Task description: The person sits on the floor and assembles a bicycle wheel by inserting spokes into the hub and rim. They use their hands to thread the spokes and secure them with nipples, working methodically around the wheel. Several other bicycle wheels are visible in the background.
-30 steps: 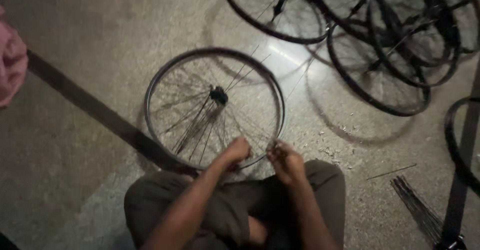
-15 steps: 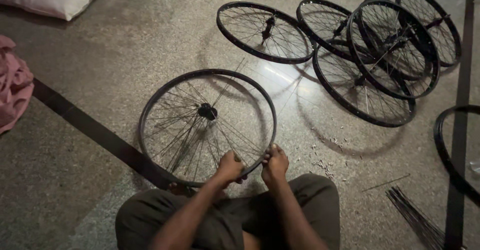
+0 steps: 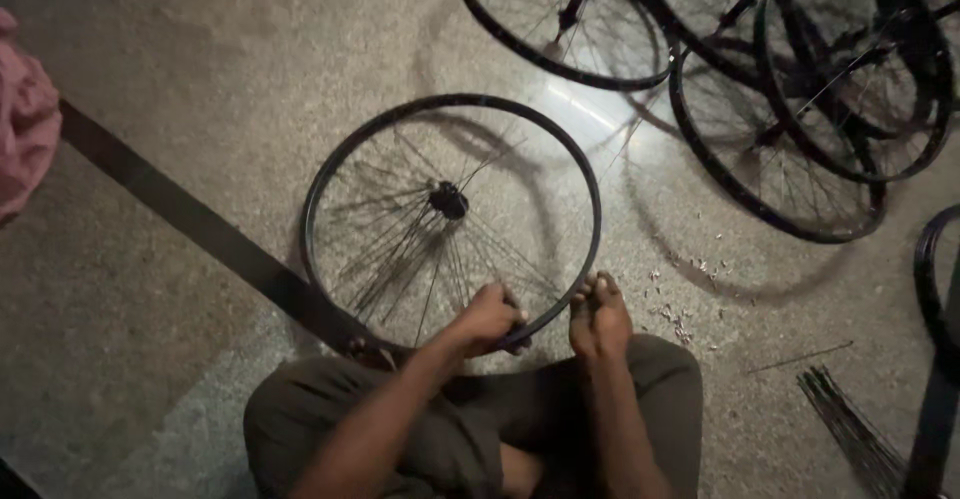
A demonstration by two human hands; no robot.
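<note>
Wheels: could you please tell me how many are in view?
6, maybe more hidden: one at the hands, one top centre, three overlapping top right, one cut off right.

Black rim (image 3: 340,159) on the bicycle wheel, black hub (image 3: 449,200) at its centre, thin spokes (image 3: 400,259) catching pale grey light against the floor. Speckled grey-beige stone on that floor (image 3: 200,79), with one bright whitish glare patch. Crossed by a dark, near-black strip (image 3: 190,221) running diagonally. Olive-brown on the trousers (image 3: 330,429). Faded pink on the cloth (image 3: 25,129) at the left edge. All black again on the finished wheels (image 3: 790,109) stacked at upper right, rims and hubs alike. Dark grey on the bundle of loose spokes (image 3: 850,424) at lower right. Pale, silvery flecks of small nipples (image 3: 680,314) scattered beside the rim.
</note>
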